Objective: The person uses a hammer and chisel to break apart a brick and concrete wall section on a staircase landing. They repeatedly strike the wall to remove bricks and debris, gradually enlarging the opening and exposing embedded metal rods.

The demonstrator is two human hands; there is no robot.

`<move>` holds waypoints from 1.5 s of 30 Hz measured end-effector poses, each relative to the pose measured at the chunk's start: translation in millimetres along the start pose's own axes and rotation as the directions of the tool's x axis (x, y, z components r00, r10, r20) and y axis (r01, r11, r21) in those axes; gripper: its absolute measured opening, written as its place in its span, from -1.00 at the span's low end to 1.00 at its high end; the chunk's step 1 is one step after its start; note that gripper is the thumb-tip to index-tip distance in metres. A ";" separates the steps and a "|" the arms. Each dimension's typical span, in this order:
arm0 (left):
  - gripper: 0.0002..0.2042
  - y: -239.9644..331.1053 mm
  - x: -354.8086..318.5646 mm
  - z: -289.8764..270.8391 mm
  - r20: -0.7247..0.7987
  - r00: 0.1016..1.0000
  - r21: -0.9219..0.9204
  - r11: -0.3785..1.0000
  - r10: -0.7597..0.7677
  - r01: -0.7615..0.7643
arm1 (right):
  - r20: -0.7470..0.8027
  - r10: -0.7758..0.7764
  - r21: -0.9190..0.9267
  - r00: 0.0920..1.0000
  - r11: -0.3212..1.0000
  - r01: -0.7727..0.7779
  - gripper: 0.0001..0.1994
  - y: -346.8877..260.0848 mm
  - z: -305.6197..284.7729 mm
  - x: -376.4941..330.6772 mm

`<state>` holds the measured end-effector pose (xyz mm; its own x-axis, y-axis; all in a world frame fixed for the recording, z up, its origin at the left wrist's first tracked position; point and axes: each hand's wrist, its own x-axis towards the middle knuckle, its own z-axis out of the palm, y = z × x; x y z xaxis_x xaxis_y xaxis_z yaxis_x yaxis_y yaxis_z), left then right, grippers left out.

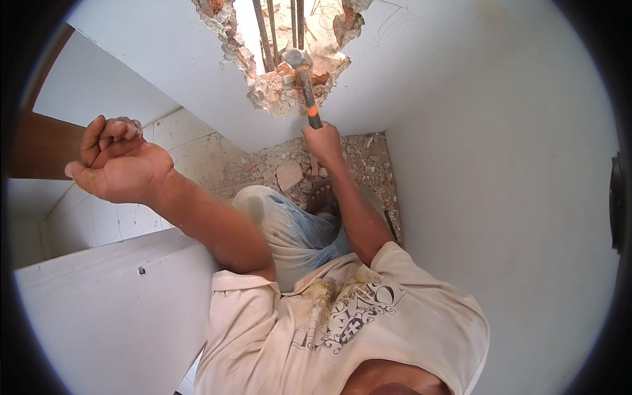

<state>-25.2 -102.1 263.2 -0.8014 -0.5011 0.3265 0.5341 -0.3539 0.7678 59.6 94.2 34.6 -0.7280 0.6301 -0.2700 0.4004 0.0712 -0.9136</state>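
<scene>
My right hand [323,143] is wrapped round the lower handle of a hammer [306,89], which has a dark grip with orange bands. Its grey head is at the broken lower part of a hole [263,92] in the white wall; whether it touches the masonry I cannot tell. Several upright steel bars [294,26] show inside the hole. Off to the left, my left hand [125,164] is raised in the air, palm up. Its fingers are loosely bent and apart, with nothing in them.
Rubble [368,161] covers the floor below the hole, with a larger chunk [289,175] by my bent knee and sandalled foot. A white wall [500,178] rises close on my right. A low white partition [118,289] stands at my left, before a tiled floor [187,141].
</scene>
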 end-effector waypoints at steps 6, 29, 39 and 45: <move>-0.39 -4.8 0.0 0.1 -0.012 1.000 -0.005 1.000 0.020 -0.020 | 0.016 -0.236 0.093 0.972 0.968 0.233 -0.67 -22.6 -5.6 -42.9; -0.40 -22.0 -5.6 10.3 -0.013 1.000 0.129 0.992 0.005 -0.003 | 0.107 -0.304 0.314 0.947 0.914 0.258 -0.36 -17.3 5.4 -62.3; -0.36 -29.7 -8.5 14.1 -0.019 0.997 0.066 0.995 -0.071 0.073 | -0.039 -0.125 0.116 0.991 0.985 0.128 -0.46 8.0 12.7 3.4; -0.36 -36.3 -15.3 18.0 0.086 0.995 0.094 0.995 -0.045 0.037 | -0.047 -0.163 0.089 0.985 0.982 0.167 -0.47 37.2 38.6 -19.5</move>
<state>-37.1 -67.3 240.3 -0.8448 -0.4147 0.3382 0.4767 -0.2958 0.8278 67.2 54.7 -5.8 -0.7567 0.6457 -0.1026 0.2219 0.1061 -0.9693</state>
